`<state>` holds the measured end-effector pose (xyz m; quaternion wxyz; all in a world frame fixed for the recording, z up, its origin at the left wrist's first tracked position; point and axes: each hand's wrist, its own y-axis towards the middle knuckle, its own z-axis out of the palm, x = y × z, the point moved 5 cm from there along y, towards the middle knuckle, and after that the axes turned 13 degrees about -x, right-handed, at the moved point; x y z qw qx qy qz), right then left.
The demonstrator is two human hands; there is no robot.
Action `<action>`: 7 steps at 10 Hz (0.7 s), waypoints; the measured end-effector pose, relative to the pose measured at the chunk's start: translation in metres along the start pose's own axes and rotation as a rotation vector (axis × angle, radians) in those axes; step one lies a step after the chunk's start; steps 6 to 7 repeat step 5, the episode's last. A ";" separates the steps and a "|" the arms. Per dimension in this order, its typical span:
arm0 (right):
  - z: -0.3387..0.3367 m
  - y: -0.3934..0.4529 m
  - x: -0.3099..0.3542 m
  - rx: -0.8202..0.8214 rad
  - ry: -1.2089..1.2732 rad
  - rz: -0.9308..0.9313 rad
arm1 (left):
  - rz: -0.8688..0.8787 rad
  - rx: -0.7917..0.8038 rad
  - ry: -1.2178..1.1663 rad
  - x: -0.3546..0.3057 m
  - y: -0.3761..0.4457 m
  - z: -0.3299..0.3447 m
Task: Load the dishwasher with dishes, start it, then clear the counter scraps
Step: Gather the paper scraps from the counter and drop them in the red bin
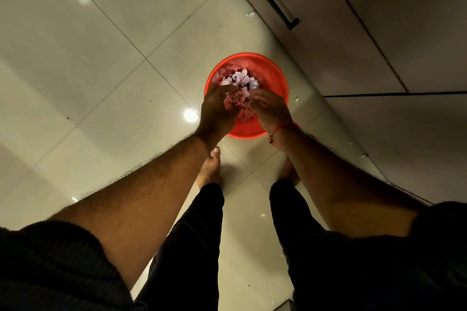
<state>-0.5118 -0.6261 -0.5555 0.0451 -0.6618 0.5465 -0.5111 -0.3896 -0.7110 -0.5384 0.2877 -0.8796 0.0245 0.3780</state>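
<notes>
A round red bin (267,68) stands on the tiled floor in front of my bare feet. Pale torn paper scraps (240,81) lie inside it. Both hands hover over the bin's near half, side by side. My left hand (218,106) and my right hand (269,106) are cupped toward each other with a bunch of the scraps (236,100) between them; their fingers curve around the scraps. A red thread with a bead circles my right wrist. The bin's near rim is partly hidden by my hands.
Pale cabinet fronts run along the right, one with a black bar handle (278,1). Small white scraps (250,14) lie on the floor by the cabinet base, and more scraps (297,99) lie right of the bin. Glossy tiles stretch to the left.
</notes>
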 end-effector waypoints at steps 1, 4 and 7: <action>-0.008 -0.015 0.011 0.004 0.010 -0.019 | 0.030 -0.003 0.016 -0.011 -0.008 -0.014; -0.076 -0.124 0.077 -0.078 0.113 -0.060 | 0.053 0.031 -0.083 -0.098 -0.092 -0.090; -0.103 -0.156 0.104 -0.109 0.174 -0.079 | 0.129 0.045 -0.102 -0.136 -0.121 -0.111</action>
